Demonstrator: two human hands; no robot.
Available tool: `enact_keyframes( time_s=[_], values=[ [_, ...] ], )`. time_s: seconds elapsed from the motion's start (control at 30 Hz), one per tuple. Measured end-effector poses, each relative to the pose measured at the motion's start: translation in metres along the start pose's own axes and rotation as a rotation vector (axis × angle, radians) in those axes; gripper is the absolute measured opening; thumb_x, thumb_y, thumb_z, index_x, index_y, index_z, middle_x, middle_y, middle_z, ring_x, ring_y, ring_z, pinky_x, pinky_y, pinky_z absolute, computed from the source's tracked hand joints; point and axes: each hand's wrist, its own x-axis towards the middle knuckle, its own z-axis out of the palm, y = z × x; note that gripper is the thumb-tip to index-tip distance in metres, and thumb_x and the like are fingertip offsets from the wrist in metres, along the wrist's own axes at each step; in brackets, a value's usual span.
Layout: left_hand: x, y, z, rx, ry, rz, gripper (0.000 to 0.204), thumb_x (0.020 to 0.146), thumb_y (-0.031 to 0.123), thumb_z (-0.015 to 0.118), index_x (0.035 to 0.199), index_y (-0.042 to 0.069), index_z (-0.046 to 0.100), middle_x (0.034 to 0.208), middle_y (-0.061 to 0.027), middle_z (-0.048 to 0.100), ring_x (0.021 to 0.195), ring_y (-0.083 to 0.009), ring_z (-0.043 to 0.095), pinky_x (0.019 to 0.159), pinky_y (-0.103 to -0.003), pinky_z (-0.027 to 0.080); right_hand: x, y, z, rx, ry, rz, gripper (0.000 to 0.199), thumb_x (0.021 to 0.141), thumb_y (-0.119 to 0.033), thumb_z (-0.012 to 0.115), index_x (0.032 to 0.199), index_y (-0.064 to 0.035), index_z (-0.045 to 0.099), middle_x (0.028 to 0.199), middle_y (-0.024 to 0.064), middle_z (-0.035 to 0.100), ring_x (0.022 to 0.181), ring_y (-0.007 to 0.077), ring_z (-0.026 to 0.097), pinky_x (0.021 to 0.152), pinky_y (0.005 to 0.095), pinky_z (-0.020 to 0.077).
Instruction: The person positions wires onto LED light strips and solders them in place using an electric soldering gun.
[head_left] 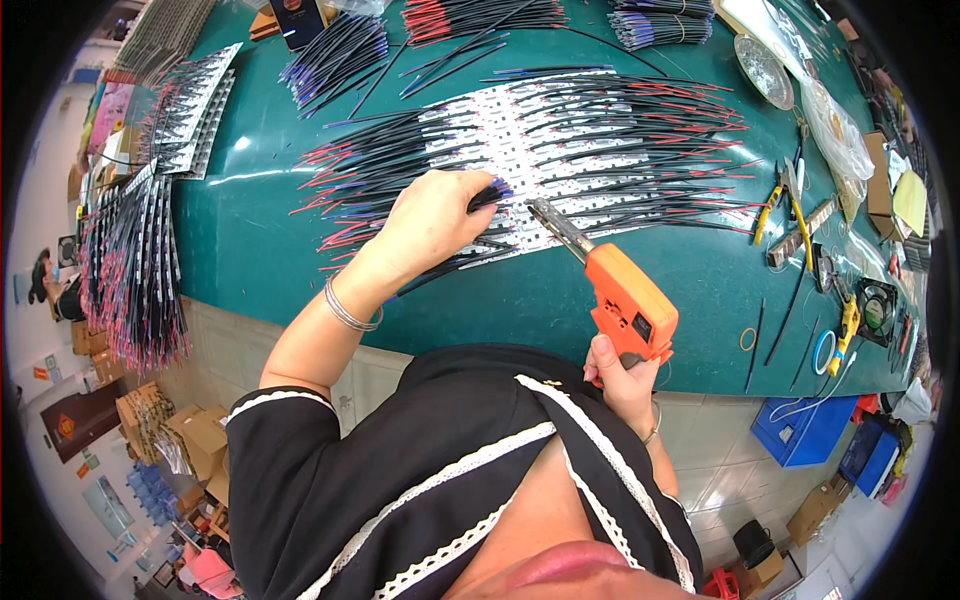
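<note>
My left hand (432, 222) is closed around a small bunch of black wires (490, 194) with blue ends, over the lower left part of a sheet of white circuit boards (590, 150). Rows of black wires with red and blue tips stick out from both sides of the sheet. In my right hand (624, 385) is the handle of an orange soldering gun (630, 292). Its metal tip points up and left, close to the wire ends in my left hand. Whether the tip touches a board cannot be made out.
Wire bundles (340, 60) lie along the far side of the green table (240, 240). Wired board strips (130, 250) hang over its left edge. To the right are yellow-handled pliers (768, 212), a metal dish (763, 72), a small fan (877, 308) and a blue bin (800, 430) below.
</note>
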Motion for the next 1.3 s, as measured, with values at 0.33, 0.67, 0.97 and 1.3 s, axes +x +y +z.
enact_keyframes(
  time_s=[0.33, 0.67, 0.97, 1.3],
  values=[
    [0.000, -0.002, 0.007, 0.145, -0.013, -0.006, 0.016, 0.070, 0.015, 0.060, 0.070, 0.000, 0.054, 0.066, -0.0177, 0.055, 0.065, -0.0360, 0.054, 0.058, -0.042, 0.042, 0.004, -0.001, 0.006, -0.130, -0.049, -0.039, 0.023, 0.082, -0.017, 0.058, 0.093, 0.0016, 0.048, 0.057, 0.0024, 0.048, 0.044, 0.0087, 0.046, 0.039, 0.0206, 0.0362],
    [0.000, -0.003, 0.008, 0.186, -0.039, -0.011, 0.015, 0.070, 0.015, 0.060, 0.075, 0.001, 0.057, 0.070, -0.0160, 0.057, 0.070, -0.0345, 0.056, 0.062, -0.042, 0.044, 0.006, 0.001, 0.009, -0.117, -0.013, -0.025, 0.024, 0.079, -0.014, 0.062, 0.094, 0.0029, 0.054, 0.068, 0.0029, 0.055, 0.046, 0.0072, 0.048, 0.043, 0.0210, 0.0407],
    [0.001, -0.001, 0.008, 0.195, -0.073, -0.024, 0.016, 0.070, 0.014, 0.060, 0.079, 0.001, 0.058, 0.073, -0.0151, 0.059, 0.072, -0.0335, 0.057, 0.063, -0.041, 0.045, 0.006, 0.006, 0.009, -0.274, -0.001, -0.121, 0.023, 0.077, -0.011, 0.064, 0.093, 0.0013, 0.054, 0.071, 0.0041, 0.055, 0.058, 0.0090, 0.048, 0.055, 0.0216, 0.0404],
    [0.002, -0.001, 0.007, 0.214, -0.072, -0.005, 0.015, 0.070, 0.014, 0.059, 0.079, 0.001, 0.058, 0.073, -0.0148, 0.058, 0.072, -0.0338, 0.056, 0.063, -0.042, 0.045, -0.002, 0.001, 0.006, -0.036, 0.051, 0.027, 0.030, 0.078, -0.010, 0.062, 0.101, 0.0038, 0.050, 0.077, 0.0055, 0.056, 0.050, 0.0074, 0.048, 0.043, 0.0209, 0.0415]
  ],
)
